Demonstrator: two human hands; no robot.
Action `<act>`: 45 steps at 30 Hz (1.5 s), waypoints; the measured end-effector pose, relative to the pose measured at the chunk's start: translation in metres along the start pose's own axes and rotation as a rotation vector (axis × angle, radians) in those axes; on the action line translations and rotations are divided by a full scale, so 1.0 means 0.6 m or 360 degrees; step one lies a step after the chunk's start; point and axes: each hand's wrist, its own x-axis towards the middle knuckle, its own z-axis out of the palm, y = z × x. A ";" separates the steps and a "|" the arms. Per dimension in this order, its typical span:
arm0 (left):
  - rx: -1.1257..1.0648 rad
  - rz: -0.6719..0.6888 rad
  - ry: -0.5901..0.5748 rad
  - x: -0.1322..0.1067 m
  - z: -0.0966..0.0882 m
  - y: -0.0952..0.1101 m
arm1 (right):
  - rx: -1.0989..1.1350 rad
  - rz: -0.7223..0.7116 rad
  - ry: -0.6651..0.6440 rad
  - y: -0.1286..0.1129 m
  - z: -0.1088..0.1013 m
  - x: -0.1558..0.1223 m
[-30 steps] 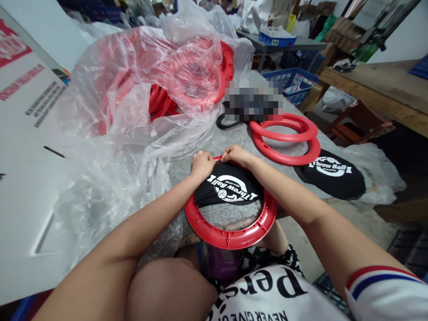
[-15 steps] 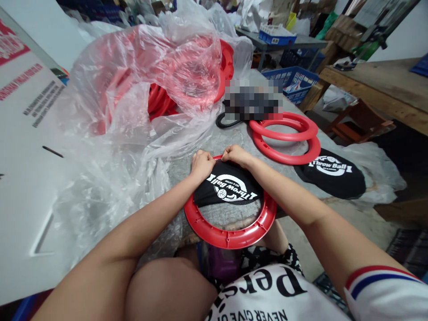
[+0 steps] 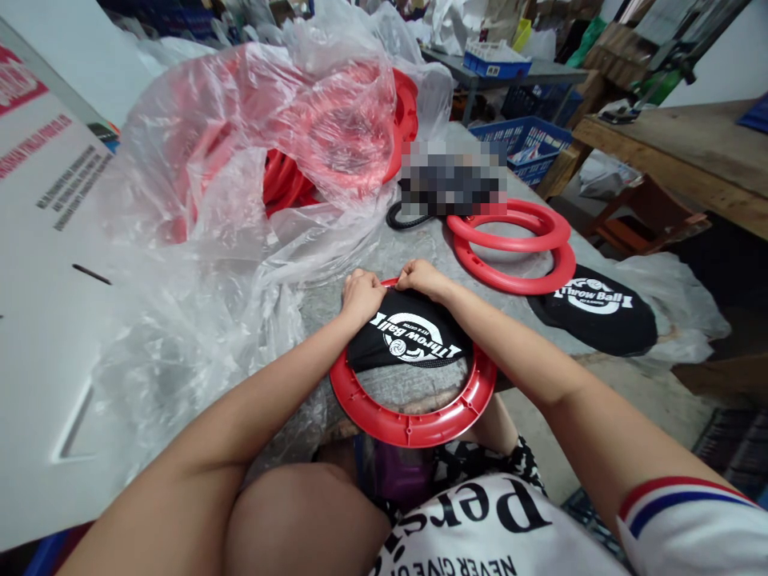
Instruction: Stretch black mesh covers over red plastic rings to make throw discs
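Note:
A red plastic ring (image 3: 410, 430) lies at the table's near edge, its ribbed side up. Black fabric (image 3: 366, 346) printed "Throw Ball" in white covers the upper part of its opening. My left hand (image 3: 363, 294) is closed at the ring's far rim, pinching the fabric's edge there. Just to its right, my right hand (image 3: 422, 280) pinches the same edge, fingertips close to the left ones. The fingertips partly hide the spot where cloth meets rim.
Two stacked red rings (image 3: 510, 276) lie to the right, near another printed black cloth (image 3: 606, 324). Clear plastic bags (image 3: 240, 104) full of red rings fill the left back. A white printed box (image 3: 36, 320) stands at left. A blue basket (image 3: 528, 144) is beyond the table.

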 end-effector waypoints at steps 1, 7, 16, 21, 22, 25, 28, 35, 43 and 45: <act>0.0004 -0.0005 -0.0001 0.000 0.000 0.001 | -0.0015 0.0001 0.0006 0.001 0.001 0.002; 0.0015 -0.0038 -0.0044 0.002 -0.002 0.004 | -0.0118 0.0018 0.0090 0.003 0.006 0.010; -0.0038 -0.0043 -0.0054 0.004 -0.003 0.000 | -0.0098 0.0037 0.0040 0.001 0.006 0.011; -0.0063 0.0036 0.0006 -0.001 0.000 -0.002 | -0.0252 -0.0325 0.0358 0.009 0.003 0.002; -0.0079 0.0052 0.0017 -0.002 0.001 -0.003 | -0.0286 -0.0418 0.0417 0.009 -0.002 -0.010; -0.0146 0.0079 0.0028 0.002 0.003 -0.008 | -0.0423 -0.0739 0.0402 0.010 -0.025 -0.077; -0.0232 0.0074 -0.0015 0.012 -0.002 -0.012 | -0.0601 -0.1050 -0.0130 0.016 -0.043 -0.171; -0.0320 0.0591 0.0306 -0.066 -0.034 0.019 | -0.1386 -0.1037 -0.0283 0.070 -0.008 -0.284; -0.0013 0.1303 -0.0088 -0.217 -0.041 -0.003 | -0.1633 -0.0947 -0.0054 0.073 0.016 -0.267; 0.0010 0.1462 -0.0179 -0.231 -0.055 -0.013 | -0.1643 -0.0938 -0.0061 0.072 0.016 -0.268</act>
